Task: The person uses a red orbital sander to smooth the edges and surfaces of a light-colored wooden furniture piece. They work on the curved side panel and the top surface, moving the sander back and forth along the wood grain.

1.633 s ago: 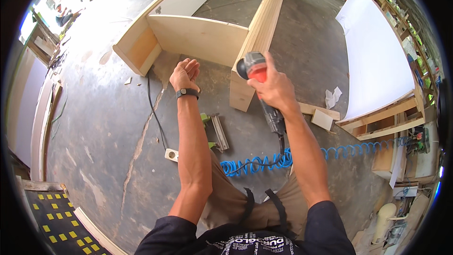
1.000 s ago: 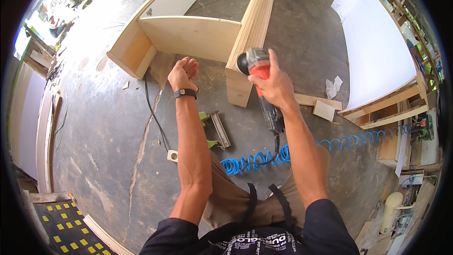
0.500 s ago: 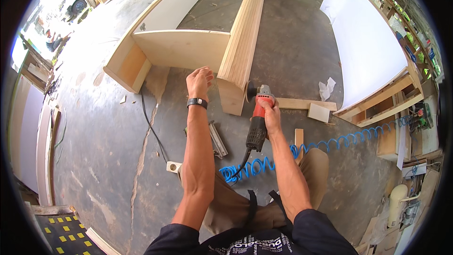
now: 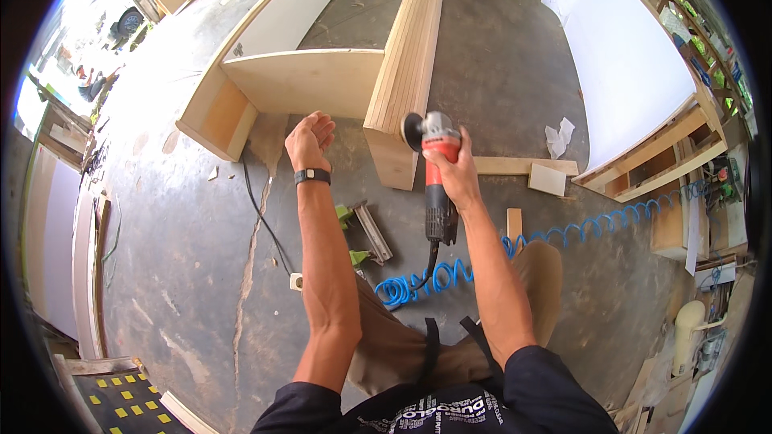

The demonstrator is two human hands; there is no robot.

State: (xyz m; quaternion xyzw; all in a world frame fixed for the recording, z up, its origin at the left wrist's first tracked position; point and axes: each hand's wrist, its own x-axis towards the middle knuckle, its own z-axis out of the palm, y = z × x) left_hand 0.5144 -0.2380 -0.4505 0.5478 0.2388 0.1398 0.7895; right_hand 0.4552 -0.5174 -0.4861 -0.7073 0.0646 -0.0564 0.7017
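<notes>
The right hand [image 4: 457, 170] is gripping the angle grinder [image 4: 437, 167], now lowered against the wooden panel's [image 4: 406, 72] end — the left hand [image 4: 308, 140] is hovering open, empty.

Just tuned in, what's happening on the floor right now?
A person is working on a wooden cabinet frame lying on the concrete floor. Their right hand grips a red angle grinder, its disc against the side of the long plank. The left hand hovers open and empty beside the frame. A blue coiled hose trails nearby.
</notes>
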